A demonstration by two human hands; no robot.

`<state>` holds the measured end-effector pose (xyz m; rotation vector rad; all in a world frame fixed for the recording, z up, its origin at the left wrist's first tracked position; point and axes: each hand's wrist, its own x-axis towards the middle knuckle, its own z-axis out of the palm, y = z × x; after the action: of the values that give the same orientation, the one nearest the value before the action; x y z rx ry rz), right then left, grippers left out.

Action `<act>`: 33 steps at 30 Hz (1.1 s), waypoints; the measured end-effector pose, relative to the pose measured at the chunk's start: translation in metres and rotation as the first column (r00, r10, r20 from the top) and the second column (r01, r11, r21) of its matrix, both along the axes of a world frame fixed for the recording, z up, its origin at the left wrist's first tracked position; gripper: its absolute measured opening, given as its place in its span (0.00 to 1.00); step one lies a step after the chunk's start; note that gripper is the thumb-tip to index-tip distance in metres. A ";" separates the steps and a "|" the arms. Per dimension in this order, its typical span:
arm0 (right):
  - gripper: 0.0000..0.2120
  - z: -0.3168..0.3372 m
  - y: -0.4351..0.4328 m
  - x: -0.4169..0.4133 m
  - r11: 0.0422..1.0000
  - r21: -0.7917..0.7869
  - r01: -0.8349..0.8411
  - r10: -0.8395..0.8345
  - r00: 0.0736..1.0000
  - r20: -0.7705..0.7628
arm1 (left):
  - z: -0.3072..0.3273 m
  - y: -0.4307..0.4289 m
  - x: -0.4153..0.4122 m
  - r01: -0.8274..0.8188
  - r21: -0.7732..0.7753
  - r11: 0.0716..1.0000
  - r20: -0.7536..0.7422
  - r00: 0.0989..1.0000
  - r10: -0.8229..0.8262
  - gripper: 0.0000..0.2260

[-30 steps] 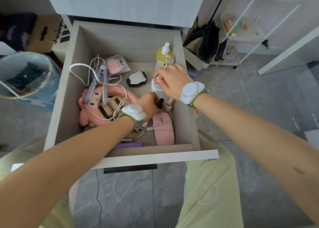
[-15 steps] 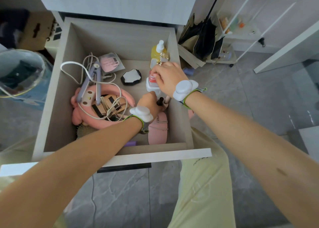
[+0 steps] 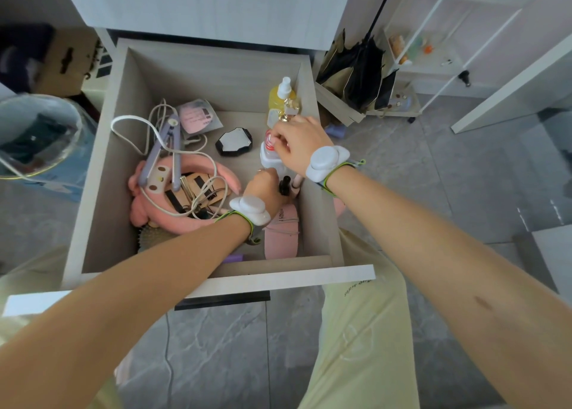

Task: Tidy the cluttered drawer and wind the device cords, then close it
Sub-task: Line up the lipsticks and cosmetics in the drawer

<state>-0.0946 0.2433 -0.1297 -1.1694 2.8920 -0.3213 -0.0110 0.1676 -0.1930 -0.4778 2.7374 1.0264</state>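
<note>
Against half a second ago I see almost no change. The right hand (image 3: 298, 143) stays at two o'clock in the pale wooden drawer (image 3: 93, 191), fingers pinching the top of the small white red-capped plastic bottle (image 3: 269, 157). The left hand (image 3: 263, 188) sits curled at four o'clock beside a black-capped tube (image 3: 284, 184); I cannot tell whether it grips anything. The lilac hair straightener (image 3: 161, 151) and its loose white cord (image 3: 130, 120) lie at ten o'clock.
</note>
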 end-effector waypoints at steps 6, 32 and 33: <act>0.10 0.002 -0.001 0.001 1.000 0.007 -0.001 0.001 1.000 0.006 | -0.003 -0.006 0.000 -0.003 0.039 0.999 0.030 1.000 0.002 0.08; 0.10 0.003 -0.002 0.003 1.000 0.011 -0.003 0.003 1.000 0.014 | -0.003 -0.020 0.008 0.263 0.099 0.960 0.427 0.860 -0.280 0.16; 0.10 0.002 -0.002 0.003 1.000 0.010 0.002 -0.002 1.000 0.013 | -0.004 -0.020 0.008 0.273 0.096 0.957 0.418 0.862 -0.287 0.17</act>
<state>-0.0919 0.2412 -0.1276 -1.1587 2.8799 -0.3133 -0.0029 0.1473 -0.1972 -0.2486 2.3045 0.7808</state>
